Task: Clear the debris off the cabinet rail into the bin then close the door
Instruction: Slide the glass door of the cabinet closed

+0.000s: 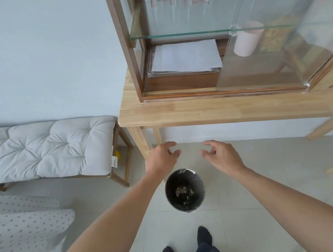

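Both hands hang empty with fingers loosely curled, the left hand (160,157) and right hand (222,157) near each other above the floor, just beyond the bin (185,190). Pale debris (184,191) lies inside the bin. The cabinet (126,48) stands at the desk's (201,110) left end, its rail (209,93) along the desk's front edge and its glass door (264,33) slid to the right, leaving the left side uncovered.

Left hand (160,157) and right hand (222,157) outstretched, fingers loosely curled, empty
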### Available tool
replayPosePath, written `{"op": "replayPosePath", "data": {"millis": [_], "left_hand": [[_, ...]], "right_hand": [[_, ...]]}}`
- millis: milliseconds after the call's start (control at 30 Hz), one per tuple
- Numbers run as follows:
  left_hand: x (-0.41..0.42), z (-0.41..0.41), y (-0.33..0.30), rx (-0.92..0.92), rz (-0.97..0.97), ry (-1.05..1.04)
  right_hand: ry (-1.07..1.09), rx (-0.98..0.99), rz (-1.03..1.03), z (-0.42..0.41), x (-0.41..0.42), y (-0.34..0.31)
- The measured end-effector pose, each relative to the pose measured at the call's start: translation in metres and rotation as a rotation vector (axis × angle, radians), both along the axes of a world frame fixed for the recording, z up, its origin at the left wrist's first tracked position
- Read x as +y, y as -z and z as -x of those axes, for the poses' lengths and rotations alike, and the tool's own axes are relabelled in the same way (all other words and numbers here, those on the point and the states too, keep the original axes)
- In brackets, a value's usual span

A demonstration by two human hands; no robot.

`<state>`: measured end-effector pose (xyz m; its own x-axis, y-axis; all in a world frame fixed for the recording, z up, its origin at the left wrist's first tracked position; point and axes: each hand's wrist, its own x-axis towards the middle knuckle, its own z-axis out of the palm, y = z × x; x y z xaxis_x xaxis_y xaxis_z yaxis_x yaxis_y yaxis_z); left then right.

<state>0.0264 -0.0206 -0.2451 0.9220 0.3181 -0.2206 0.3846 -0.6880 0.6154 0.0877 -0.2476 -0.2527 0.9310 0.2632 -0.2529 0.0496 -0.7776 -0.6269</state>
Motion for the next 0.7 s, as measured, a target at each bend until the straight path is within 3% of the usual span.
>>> {"op": "replayPosePath", "data": {"millis": [333,467,567,700], "left_hand": [[0.055,-0.033,-0.122,-0.323,-0.080,-0.083],[0.073,-0.045,-0.150,-0.459,-0.128,-0.146],[0.082,-0.053,-0.161,-0.418,-0.125,-0.190],[0.083,-0.062,-0.162,-0.384,-0.068,-0.086]], "right_hand": [[0.095,-0.376,-0.134,-0.062,0.003,-0.146],[0.105,-0.720,-0.104,-0.085,-0.011,-0.179],[0.079,-1.025,0.084,-0.109,-0.034,-0.194],[-0.032,-1.150,0.439,-0.140,-0.069,-0.209]]}}
